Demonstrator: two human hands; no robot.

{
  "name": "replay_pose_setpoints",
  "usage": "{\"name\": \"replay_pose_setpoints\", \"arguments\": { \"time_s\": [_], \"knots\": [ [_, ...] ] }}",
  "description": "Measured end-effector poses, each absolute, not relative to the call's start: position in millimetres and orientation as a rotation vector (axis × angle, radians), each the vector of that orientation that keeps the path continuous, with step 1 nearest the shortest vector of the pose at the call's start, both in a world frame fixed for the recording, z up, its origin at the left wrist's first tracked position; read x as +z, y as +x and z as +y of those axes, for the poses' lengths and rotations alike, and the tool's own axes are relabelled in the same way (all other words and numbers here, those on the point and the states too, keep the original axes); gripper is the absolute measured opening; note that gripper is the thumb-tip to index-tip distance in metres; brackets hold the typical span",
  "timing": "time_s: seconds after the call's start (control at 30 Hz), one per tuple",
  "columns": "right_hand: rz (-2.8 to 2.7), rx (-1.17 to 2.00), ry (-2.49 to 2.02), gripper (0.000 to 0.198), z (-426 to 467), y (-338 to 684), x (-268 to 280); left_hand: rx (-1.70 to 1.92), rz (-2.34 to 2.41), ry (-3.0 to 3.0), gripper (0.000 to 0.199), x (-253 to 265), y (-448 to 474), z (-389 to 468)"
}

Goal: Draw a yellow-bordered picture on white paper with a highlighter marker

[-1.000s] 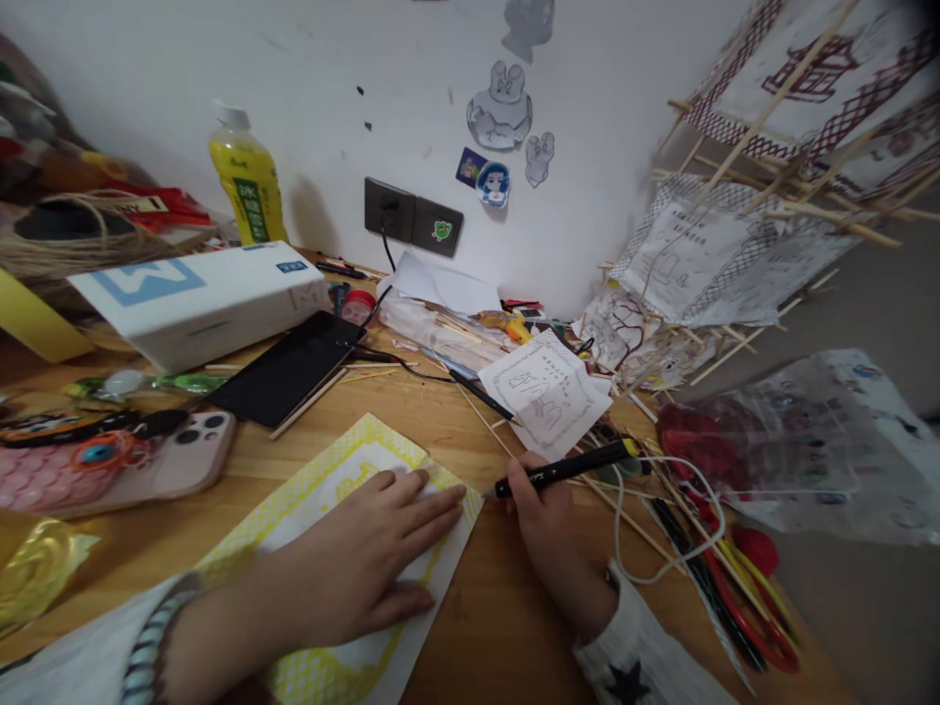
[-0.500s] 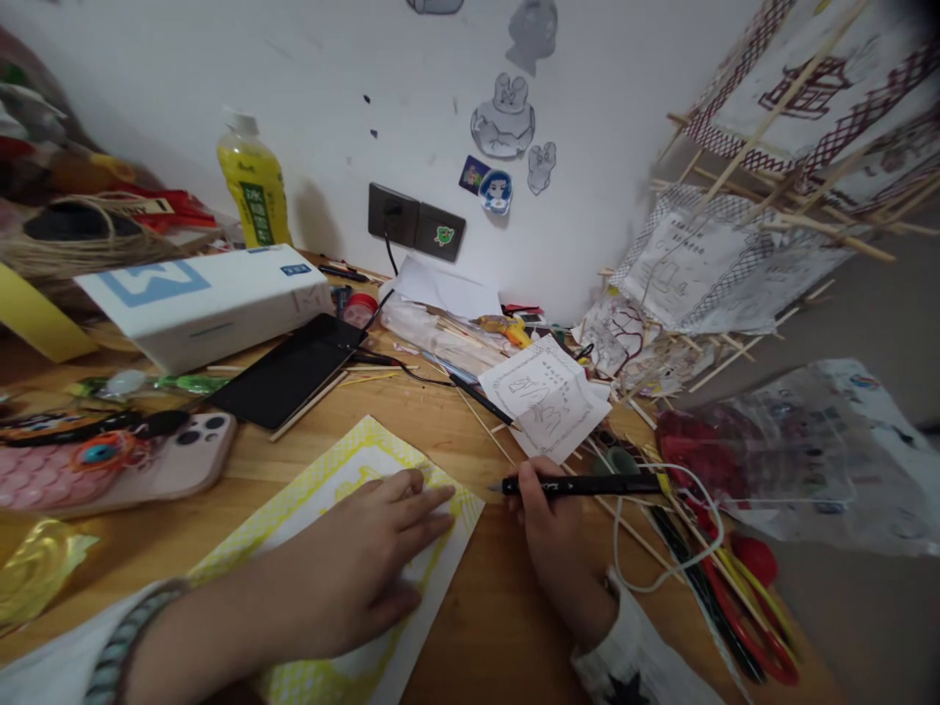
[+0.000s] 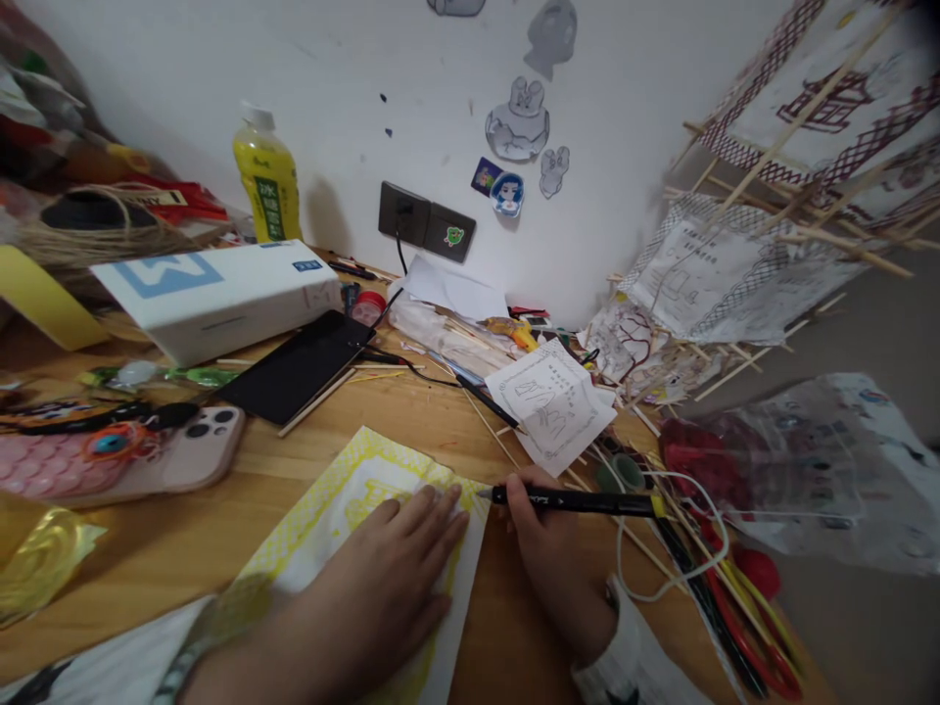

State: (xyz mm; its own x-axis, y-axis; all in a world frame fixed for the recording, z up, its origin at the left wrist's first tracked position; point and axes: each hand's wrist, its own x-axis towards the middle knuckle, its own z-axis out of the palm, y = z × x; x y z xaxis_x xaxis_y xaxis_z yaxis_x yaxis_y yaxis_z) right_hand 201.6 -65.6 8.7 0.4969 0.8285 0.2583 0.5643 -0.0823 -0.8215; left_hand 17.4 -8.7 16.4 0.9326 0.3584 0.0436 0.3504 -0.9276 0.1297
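A white sheet of paper with a yellow lattice border and a yellow drawing lies at an angle on the wooden table. My left hand rests flat on it, fingers stretched toward its upper right corner. In my right hand is a black marker pen with a yellow band at its back end, gripped near the tip. The pen lies almost level, its tip over the sheet's right corner; whether it touches the paper I cannot tell.
A smartphone and a black tablet lie left, before a white box and a drink bottle. A drawn paper card, sticks and a white cord lie right. A stick-and-paper frame stands behind a plastic bag.
The pen tip has come left, from beside the sheet to over its right corner. My left hand has shifted slightly right and down on the paper. The view has moved slightly.
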Motion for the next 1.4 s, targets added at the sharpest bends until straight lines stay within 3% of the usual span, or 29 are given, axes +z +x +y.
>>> {"name": "replay_pose_setpoints", "arguments": {
  "time_s": [1.13, 1.4],
  "knots": [
    [-1.237, 0.064, -1.909, 0.032, -65, 208, 19, 0.045, 0.504, 2.830, 0.052, 28, 13, 0],
    [-1.207, 0.211, -1.824, 0.036, -67, 205, 12, -0.043, 0.539, 2.866, 0.062, 29, 14, 3]
  ]
}}
